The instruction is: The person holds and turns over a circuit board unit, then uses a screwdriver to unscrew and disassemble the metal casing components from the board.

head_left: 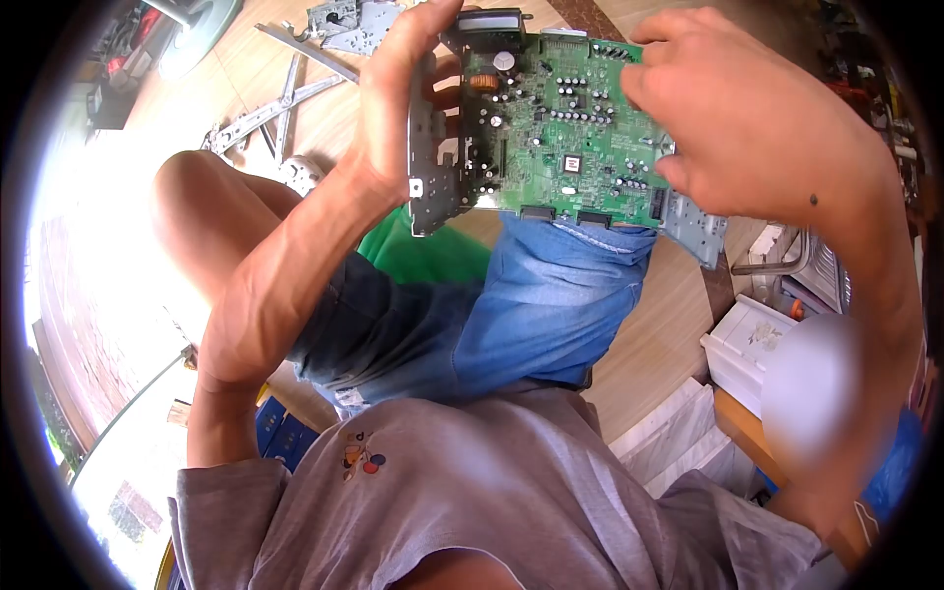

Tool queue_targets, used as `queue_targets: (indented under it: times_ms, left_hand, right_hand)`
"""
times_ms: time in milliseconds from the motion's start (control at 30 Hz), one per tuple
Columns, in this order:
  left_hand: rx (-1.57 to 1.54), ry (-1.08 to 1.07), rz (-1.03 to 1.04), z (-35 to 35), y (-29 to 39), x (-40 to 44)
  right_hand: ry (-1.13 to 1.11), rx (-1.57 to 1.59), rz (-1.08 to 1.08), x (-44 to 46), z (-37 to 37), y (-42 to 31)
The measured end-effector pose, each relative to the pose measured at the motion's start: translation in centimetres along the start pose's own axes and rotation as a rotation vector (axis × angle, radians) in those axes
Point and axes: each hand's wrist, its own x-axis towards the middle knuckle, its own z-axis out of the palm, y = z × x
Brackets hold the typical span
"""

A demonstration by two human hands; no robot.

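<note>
A green circuit board (580, 147) with capacitors, chips and a copper coil sits in a metal chassis, held up above my lap. My left hand (398, 84) grips the chassis's left side plate (433, 162), its fingers wrapped behind and partly hidden. At the right edge, my right hand (708, 113) has its fingers bent over the board's border, the thumb beside a lower metal bracket (696, 228). What the right fingertips pinch there is mostly covered by the hand. Dark connectors (593, 218) line the board's lower edge.
Metal scissor-type arms (285, 103) and other metal parts (359, 25) lie on the tiled floor at upper left. Near my right side stand a white plastic box (742, 349) and a metal rack (821, 270). A green object (423, 246) is below the chassis.
</note>
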Motion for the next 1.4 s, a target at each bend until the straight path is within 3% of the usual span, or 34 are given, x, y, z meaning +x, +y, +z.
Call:
queue_targets:
  times_ms: [100, 133, 200, 333, 433, 533, 633, 700, 867, 1033, 1067, 1167, 1233, 1400]
  left_hand:
    - [0.0, 0.022, 0.008, 0.1, -0.1, -0.1]
    - [-0.002, 0.033, 0.008, 0.1, -0.1, -0.2]
    - [0.017, 0.009, 0.051, -0.2, -0.4, -0.1]
    - [0.022, -0.061, 0.139, -1.2, -1.3, 0.1]
    - [-0.049, -0.048, 0.117, -1.9, -1.7, 0.4]
    - [-0.113, -0.057, 0.062, -2.5, -1.5, 0.8]
    - [-0.02, -0.039, 0.1, -0.3, -1.2, -0.4]
    - [0.007, -0.029, 0.115, -0.7, -1.5, 0.2]
    - [-0.027, -0.026, 0.093, -1.3, -2.1, 0.7]
    - [-0.02, -0.058, 0.092, -1.0, -1.9, 0.4]
    - [-0.023, -0.057, 0.088, -1.0, -1.9, 0.3]
    - [-0.031, -0.033, 0.091, -1.5, -2.2, 0.6]
    - [-0.034, -0.007, 0.098, -1.6, -2.2, 0.6]
    - [-0.046, -0.046, 0.086, -1.5, -2.0, 0.4]
  right_hand:
    - [0.243, -0.008, -0.149, 0.6, 3.2, 1.9]
    - [0.41, -0.092, -0.3, 2.2, 9.2, 5.4]
    - [0.489, -0.148, -0.388, 2.7, 11.9, 6.9]
    - [0.136, -0.028, -0.138, 0.0, 3.0, 1.9]
    - [-0.06, 0.072, -0.083, -0.5, -0.8, 1.7]
    - [0.02, 0.154, -0.095, -0.9, 0.3, 1.9]
    - [0.043, 0.124, 0.245, -1.5, -0.8, -2.1]
    - [0.002, 0.116, 0.36, -1.9, -1.5, -3.3]
    - [-0.063, 0.215, 0.059, -2.9, -1.0, 1.4]
    - [-0.172, 0.223, 0.379, -2.2, -2.1, -2.2]
    - [-0.234, 0.22, 0.289, -1.6, -2.3, -0.9]
    - [-0.018, 0.271, 0.042, -2.6, -0.5, 1.0]
    - [0.037, 0.272, -0.011, -2.0, -0.8, 0.8]
    - [-0.198, 0.254, -0.009, -0.7, -2.2, 1.4]
